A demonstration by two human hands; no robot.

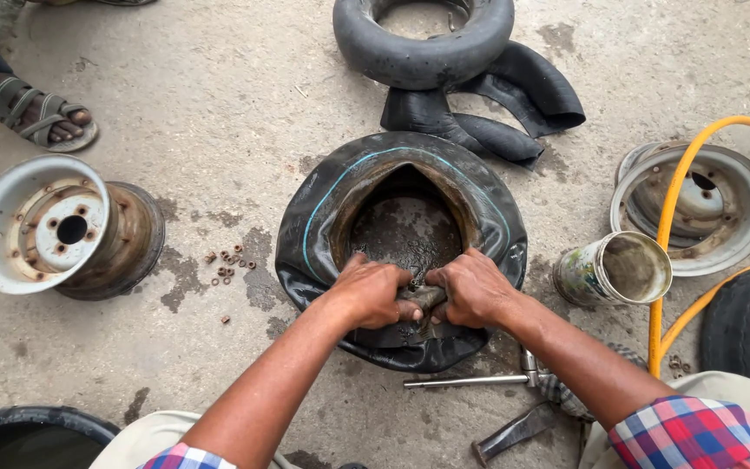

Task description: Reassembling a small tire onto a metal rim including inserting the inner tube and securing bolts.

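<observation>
A small black tyre [323, 208] with a thin blue line around its sidewall lies flat on the concrete floor in front of me. My left hand [373, 291] and my right hand [472, 288] meet at its near rim, knuckles up. Both are closed on a folded piece of dark rubber, apparently the inner tube [425, 300], at the tyre's opening. What lies under the fingers is hidden.
A rusty white wheel rim [54, 230] lies at left, another rim half [722, 208] at right under a yellow hose [666, 234]. A dirty tin can [614, 269], loose nuts [229, 260], metal tools [479, 380], an inflated tube [423, 39], a limp tube [514, 95] and a sandalled foot [41, 117] surround me.
</observation>
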